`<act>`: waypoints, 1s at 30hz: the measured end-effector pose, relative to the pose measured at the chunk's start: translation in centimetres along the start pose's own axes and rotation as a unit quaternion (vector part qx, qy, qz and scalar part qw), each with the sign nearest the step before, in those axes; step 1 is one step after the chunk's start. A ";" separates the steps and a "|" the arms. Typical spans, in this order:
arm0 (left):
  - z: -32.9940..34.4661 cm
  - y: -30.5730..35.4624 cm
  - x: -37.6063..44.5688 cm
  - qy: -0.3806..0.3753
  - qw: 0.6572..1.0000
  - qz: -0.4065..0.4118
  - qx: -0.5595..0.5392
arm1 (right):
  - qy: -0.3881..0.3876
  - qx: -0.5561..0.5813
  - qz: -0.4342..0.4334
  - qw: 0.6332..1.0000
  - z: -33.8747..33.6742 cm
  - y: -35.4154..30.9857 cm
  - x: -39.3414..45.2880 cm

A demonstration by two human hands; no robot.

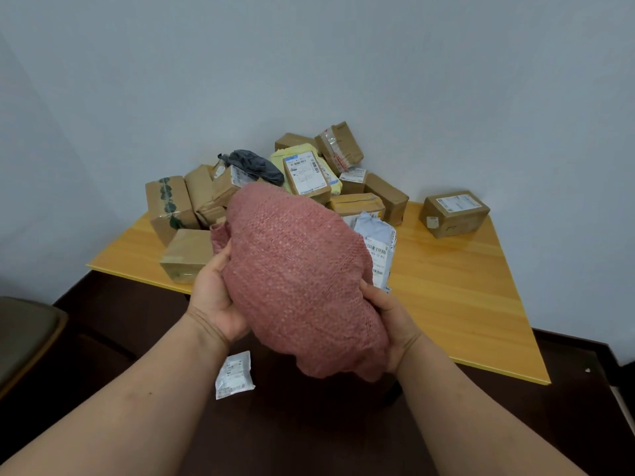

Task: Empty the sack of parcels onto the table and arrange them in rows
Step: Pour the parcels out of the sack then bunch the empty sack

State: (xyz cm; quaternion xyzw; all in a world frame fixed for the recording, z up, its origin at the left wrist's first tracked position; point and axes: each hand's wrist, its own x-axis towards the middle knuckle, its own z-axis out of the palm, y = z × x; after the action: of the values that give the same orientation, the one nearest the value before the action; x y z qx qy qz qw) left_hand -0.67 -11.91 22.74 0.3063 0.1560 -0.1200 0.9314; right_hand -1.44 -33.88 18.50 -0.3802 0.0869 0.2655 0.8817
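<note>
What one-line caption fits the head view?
Both hands, left and right, grip the bunched red sack before parcels heaped on the table.

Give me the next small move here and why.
Probably set the pink sack aside: both hands, left and right, grip it bunched up, the parcels already lie heaped on the table, unsorted. Then retrieve the white packet lying on the floor.

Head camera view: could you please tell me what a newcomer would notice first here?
A pink woven sack, gripped by the left hand and right hand, fills the middle. Behind it, parcels lie heaped on the wooden table. One white packet lies on the dark floor below.
</note>
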 end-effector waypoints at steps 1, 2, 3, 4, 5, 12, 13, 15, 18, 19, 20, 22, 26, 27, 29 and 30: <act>0.4 -0.7 0.2 -0.006 1.000 -0.009 0.000 | -0.001 0.008 -0.007 1.000 0.0 -0.1 -0.1; 1.0 -1.4 0.2 -0.012 1.000 -0.013 0.001 | -0.009 0.020 -0.014 1.000 0.0 -0.2 -0.3; 1.5 -2.1 0.3 -0.018 1.000 -0.022 0.008 | -0.016 0.030 -0.023 0.999 -0.1 -0.4 -0.4; 2.0 -2.7 0.2 -0.020 0.999 -0.029 0.012 | -0.024 0.043 -0.035 0.998 -0.3 -0.8 -0.5; 2.2 -3.1 0.4 -0.017 0.999 -0.040 0.014 | -0.032 0.052 -0.044 0.997 -0.4 -1.2 -0.6; 4.4 -5.0 2.3 0.007 0.985 -0.111 0.135 | -0.049 0.032 -0.059 0.997 -3.3 -5.4 -2.9; 4.9 -5.3 2.3 -0.003 0.982 -0.115 0.147 | -0.047 0.027 -0.063 0.997 -3.6 -6.0 -3.1; 6.2 -6.0 2.1 -0.021 0.985 -0.112 0.130 | -0.064 0.014 -0.061 0.996 -3.5 -7.3 -3.9; 8.3 -7.2 2.2 -0.034 0.989 -0.100 0.103 | -0.022 0.065 -0.082 0.994 -4.7 -8.7 -4.0; 8.6 -7.7 2.7 -0.035 0.991 -0.092 0.092 | -0.010 0.095 -0.071 0.993 -6.2 -9.0 -3.4; 9.2 -8.2 2.9 -0.029 0.991 -0.090 0.096 | -0.007 0.129 -0.071 0.989 -7.3 -9.2 -3.1; 10.5 -9.0 3.4 -0.016 0.989 -0.082 0.120 | 0.023 0.149 -0.072 0.986 -9.6 -9.9 -2.2; 12.2 -10.7 5.3 0.000 0.987 -0.080 0.142 | -0.014 0.081 -0.077 0.994 -10.9 -10.9 -3.2; 12.3 -11.2 6.1 0.003 0.987 -0.087 0.138 | -0.027 0.096 -0.085 0.991 -11.1 -11.2 -3.4; 12.7 -12.2 7.2 -0.008 0.987 -0.102 0.126 | -0.014 0.138 -0.133 0.981 -11.0 -12.4 -3.9; 13.0 -12.4 7.8 -0.012 0.985 -0.113 0.129 | 0.012 0.143 -0.149 0.978 -11.0 -13.0 -4.1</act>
State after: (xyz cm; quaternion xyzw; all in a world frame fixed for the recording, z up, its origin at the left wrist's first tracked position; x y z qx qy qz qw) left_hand 5.36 -30.54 23.20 0.4026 0.1615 -0.2474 0.8664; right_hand 2.63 -50.81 20.41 -0.2624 0.0765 0.1114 0.9555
